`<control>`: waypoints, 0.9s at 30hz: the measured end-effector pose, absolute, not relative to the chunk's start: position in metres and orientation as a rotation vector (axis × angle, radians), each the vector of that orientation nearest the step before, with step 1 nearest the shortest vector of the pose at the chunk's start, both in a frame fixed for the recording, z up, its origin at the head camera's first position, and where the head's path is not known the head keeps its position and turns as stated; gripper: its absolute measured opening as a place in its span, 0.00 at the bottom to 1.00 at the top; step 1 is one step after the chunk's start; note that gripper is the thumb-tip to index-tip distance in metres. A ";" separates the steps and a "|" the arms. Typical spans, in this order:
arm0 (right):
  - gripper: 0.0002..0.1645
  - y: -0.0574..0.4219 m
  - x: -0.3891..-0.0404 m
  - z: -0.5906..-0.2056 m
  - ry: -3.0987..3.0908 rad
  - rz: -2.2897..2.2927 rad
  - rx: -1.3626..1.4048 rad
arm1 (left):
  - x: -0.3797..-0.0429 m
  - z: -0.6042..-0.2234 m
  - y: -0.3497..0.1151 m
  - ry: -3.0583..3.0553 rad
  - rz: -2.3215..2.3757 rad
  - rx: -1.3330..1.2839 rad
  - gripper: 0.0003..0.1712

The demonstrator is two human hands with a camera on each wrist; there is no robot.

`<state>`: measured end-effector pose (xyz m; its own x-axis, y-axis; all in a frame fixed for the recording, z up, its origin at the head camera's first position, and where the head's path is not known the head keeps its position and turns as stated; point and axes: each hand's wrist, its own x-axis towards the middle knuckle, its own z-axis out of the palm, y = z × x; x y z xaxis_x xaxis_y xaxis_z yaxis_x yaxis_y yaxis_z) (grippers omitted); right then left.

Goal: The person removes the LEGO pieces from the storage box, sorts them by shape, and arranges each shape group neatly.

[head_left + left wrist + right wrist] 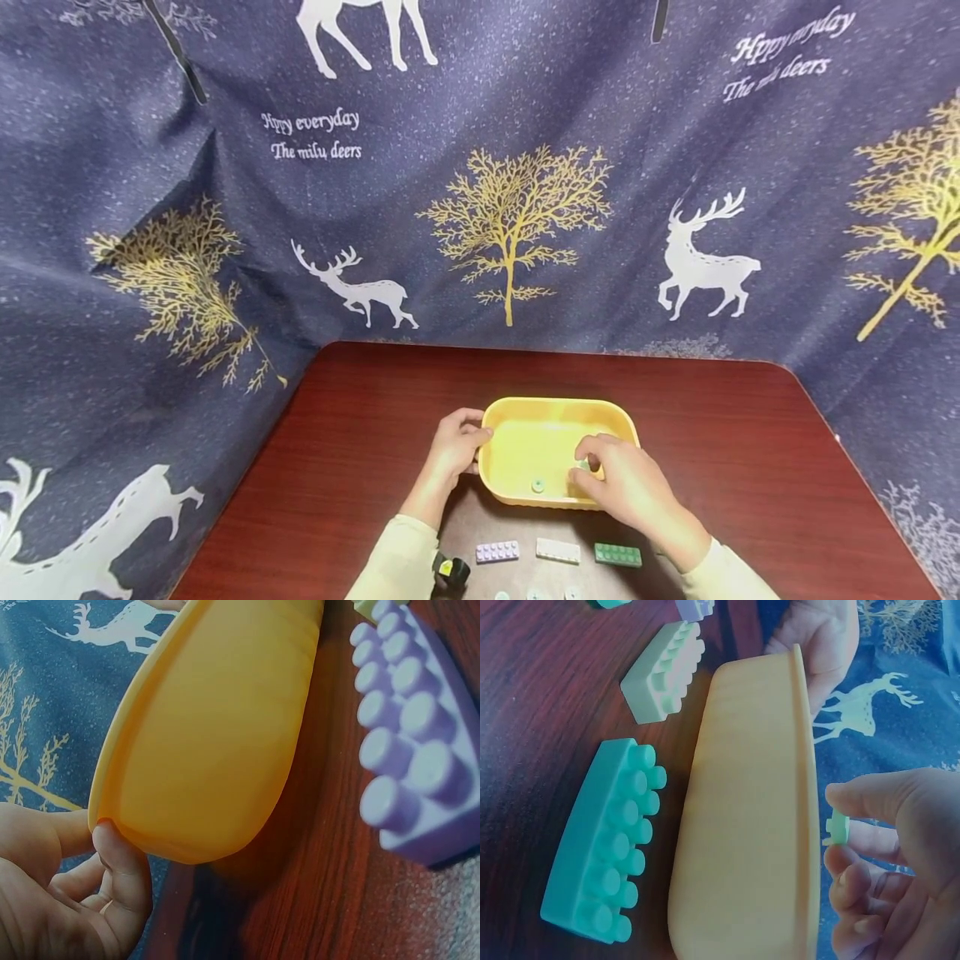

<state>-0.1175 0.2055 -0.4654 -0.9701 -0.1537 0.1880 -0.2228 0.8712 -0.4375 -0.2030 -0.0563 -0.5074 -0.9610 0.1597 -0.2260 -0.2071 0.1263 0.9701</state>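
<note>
A yellow plastic bin (525, 433) stands on the table. My left hand (456, 443) grips its left end, thumb over the rim, as the left wrist view also shows. Between thumb and fingers of my right hand (626, 479), over the bin's right part, a small light-green toy piece (838, 827) is pinched. One small round pale-green piece (537, 485) lies inside the bin near its front wall. In front of the bin lie a lilac building brick (497, 552), a white brick (558, 550) and a green brick (618, 555) in a row.
Small round pieces (573, 592) lie along the bottom edge of the head view, nearer than the bricks. The dark red table (360, 433) ends at a blue cloth (465, 258) printed with deer and trees. A black wrist camera (452, 573) sits by my left sleeve.
</note>
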 end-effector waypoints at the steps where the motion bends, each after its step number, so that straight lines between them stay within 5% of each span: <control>1: 0.11 0.206 -0.116 -0.465 -2.895 0.708 0.282 | -0.203 -0.508 -0.056 2.130 1.913 -0.046 0.23; 27: 0.09 0.216 -0.070 -0.458 -2.828 0.734 0.242 | -0.207 -0.510 -0.056 2.117 1.915 -0.082 0.23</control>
<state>-0.0704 0.2163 -0.4579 -0.9646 -0.1057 0.2417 -0.2099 0.8625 -0.4604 -0.2068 -0.0561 -0.5100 -0.9578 0.1473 -0.2468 -0.2308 0.1175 0.9659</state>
